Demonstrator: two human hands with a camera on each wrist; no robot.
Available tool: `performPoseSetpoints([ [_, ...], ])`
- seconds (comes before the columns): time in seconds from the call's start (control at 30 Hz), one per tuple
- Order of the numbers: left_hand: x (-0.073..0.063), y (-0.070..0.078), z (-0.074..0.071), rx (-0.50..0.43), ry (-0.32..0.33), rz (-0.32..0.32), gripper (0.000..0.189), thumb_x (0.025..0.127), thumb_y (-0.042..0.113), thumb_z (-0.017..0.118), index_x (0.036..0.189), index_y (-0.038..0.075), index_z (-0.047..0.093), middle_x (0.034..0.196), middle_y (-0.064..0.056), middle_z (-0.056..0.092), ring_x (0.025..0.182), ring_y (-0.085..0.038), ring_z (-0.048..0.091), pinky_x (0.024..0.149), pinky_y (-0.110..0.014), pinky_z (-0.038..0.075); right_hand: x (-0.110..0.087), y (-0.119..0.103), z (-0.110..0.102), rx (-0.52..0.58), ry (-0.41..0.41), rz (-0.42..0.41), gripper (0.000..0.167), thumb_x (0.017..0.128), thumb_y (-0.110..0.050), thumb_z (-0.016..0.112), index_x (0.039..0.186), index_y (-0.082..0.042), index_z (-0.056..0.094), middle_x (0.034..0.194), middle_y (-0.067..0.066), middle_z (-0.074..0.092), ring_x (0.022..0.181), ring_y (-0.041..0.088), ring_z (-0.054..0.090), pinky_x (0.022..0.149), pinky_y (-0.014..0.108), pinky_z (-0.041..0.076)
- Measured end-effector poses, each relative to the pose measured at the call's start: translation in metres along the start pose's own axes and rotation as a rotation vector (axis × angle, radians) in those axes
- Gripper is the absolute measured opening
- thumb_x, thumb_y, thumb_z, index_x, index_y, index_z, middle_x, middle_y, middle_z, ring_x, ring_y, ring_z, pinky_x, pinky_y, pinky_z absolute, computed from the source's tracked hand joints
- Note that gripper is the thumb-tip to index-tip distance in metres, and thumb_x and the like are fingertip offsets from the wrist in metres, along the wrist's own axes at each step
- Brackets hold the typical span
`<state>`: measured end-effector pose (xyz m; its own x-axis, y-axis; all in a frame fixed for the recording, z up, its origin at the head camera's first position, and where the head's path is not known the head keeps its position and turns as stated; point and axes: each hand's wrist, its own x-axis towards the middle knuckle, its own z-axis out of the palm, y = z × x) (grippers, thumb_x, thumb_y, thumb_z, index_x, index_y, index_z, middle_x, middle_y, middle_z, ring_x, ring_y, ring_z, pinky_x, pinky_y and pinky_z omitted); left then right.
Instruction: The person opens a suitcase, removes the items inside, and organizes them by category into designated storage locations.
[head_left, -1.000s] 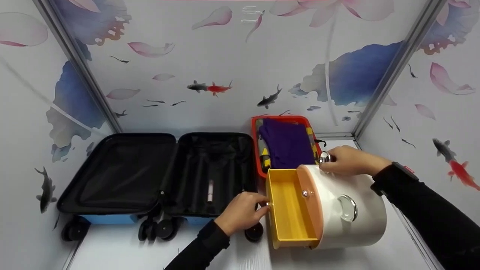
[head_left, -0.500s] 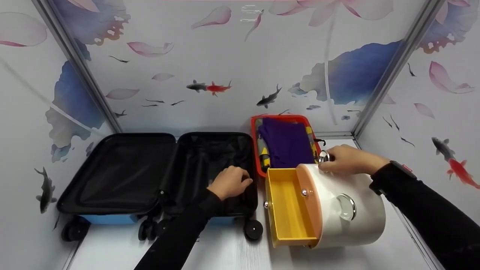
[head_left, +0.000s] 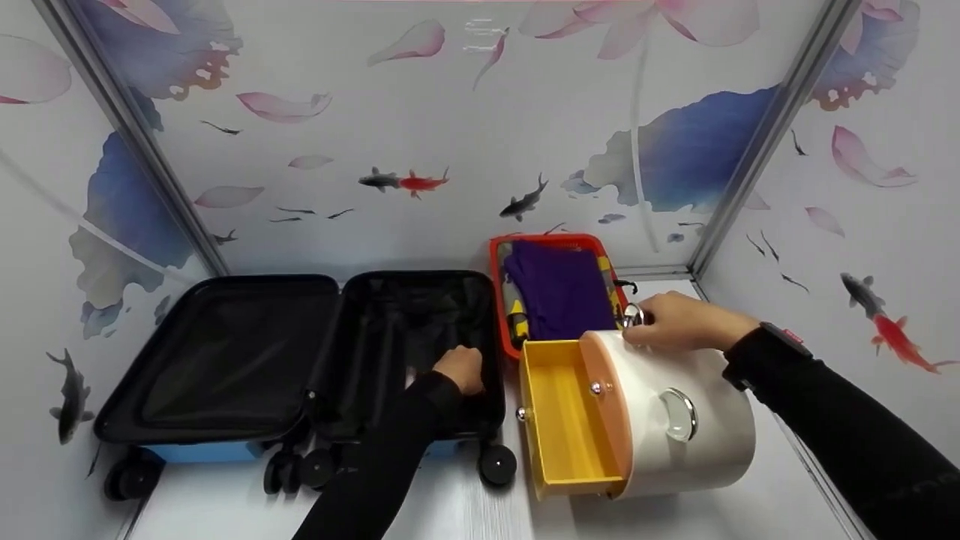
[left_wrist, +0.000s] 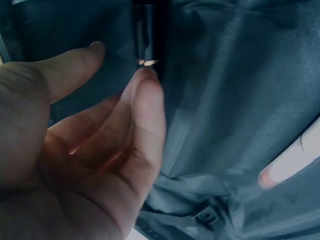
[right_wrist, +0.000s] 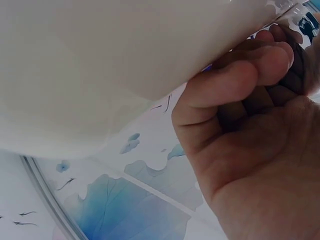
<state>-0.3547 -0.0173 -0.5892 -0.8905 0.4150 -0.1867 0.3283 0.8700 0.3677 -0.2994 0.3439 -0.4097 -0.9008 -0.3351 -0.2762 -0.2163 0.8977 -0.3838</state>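
My left hand (head_left: 459, 369) reaches down into the right half of a black-lined suitcase (head_left: 375, 330). In the left wrist view, a fingertip meets the gold-ringed end of a slim black tube (left_wrist: 146, 35), while the thumb stands apart from it. A pale pink tube (left_wrist: 300, 152) lies on the lining nearby. My right hand (head_left: 675, 322) grips a chrome ring handle (head_left: 632, 316) on a white rounded drawer box (head_left: 705, 375). The box's yellow drawer (head_left: 577, 420) is pulled out toward the suitcase. In the right wrist view, curled fingers (right_wrist: 220, 90) lie along the box's white side.
The suitcase's left half (head_left: 232, 360) lies open beside the right one, with black wheels (head_left: 496, 465) along the front. Behind the drawer box, a red basket (head_left: 496, 300) holds folded purple cloth (head_left: 559, 289). Printed white walls enclose the table.
My left hand has left the yellow drawer's knob and moved left and down into the suitcase. The right hand keeps its grip on the ring handle. The head view has shifted slightly.
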Motion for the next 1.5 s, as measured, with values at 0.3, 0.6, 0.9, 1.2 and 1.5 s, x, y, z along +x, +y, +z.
performPoseSetpoints([
  [0.3, 0.049, -0.033, 0.053, 0.062, 0.067, -0.022, 0.010, 0.084, 0.007, 0.085, 0.092, 0.004, 0.081, 0.098, -0.021, 0.081, 0.085, -0.041, 0.079, 0.068, -0.048, 0.061, 0.004, -0.004, 0.001, 0.011, -0.014, 0.003, 0.028, 0.099, -0.040, 0.072, 0.085, -0.016, 0.066, 0.076, -0.002, 0.063, 0.068, 0.015, 0.055, 0.063, 0.032, 0.045],
  [0.6, 0.017, -0.008, 0.018, 0.053, 0.092, -0.028, 0.005, 0.086, 0.004, 0.082, 0.090, 0.001, 0.081, 0.096, -0.022, 0.081, 0.083, -0.040, 0.079, 0.067, -0.044, 0.060, 0.003, -0.004, 0.000, 0.021, -0.014, 0.009, 0.029, 0.099, -0.041, 0.073, 0.086, -0.016, 0.065, 0.076, -0.001, 0.063, 0.068, 0.016, 0.055, 0.063, 0.032, 0.046],
  [0.9, -0.016, 0.034, -0.050, 0.098, 0.355, 0.015, 0.010, 0.088, 0.009, 0.081, 0.082, 0.004, 0.075, 0.097, -0.021, 0.078, 0.089, -0.042, 0.077, 0.078, -0.052, 0.065, 0.002, 0.000, 0.001, 0.030, 0.004, -0.004, 0.028, 0.098, -0.039, 0.074, 0.084, -0.016, 0.065, 0.075, -0.003, 0.061, 0.067, 0.014, 0.055, 0.062, 0.031, 0.045],
  [1.2, -0.066, 0.109, -0.084, 0.103, 0.215, 0.324, 0.006, 0.094, 0.019, 0.079, 0.096, 0.013, 0.080, 0.100, -0.007, 0.073, 0.086, -0.021, 0.066, 0.080, -0.035, 0.055, -0.003, 0.000, -0.002, 0.029, -0.004, 0.001, 0.028, 0.099, -0.040, 0.073, 0.086, -0.016, 0.066, 0.075, -0.002, 0.063, 0.067, 0.015, 0.056, 0.061, 0.031, 0.046],
  [1.5, -0.077, 0.139, -0.048, 0.325, 0.150, 0.487, 0.017, 0.087, 0.024, 0.086, 0.079, 0.018, 0.073, 0.084, 0.001, 0.072, 0.078, -0.016, 0.067, 0.075, -0.032, 0.054, 0.000, 0.000, 0.001, 0.028, -0.011, -0.002, 0.027, 0.100, -0.039, 0.072, 0.088, -0.016, 0.068, 0.076, -0.002, 0.064, 0.068, 0.014, 0.056, 0.062, 0.030, 0.047],
])
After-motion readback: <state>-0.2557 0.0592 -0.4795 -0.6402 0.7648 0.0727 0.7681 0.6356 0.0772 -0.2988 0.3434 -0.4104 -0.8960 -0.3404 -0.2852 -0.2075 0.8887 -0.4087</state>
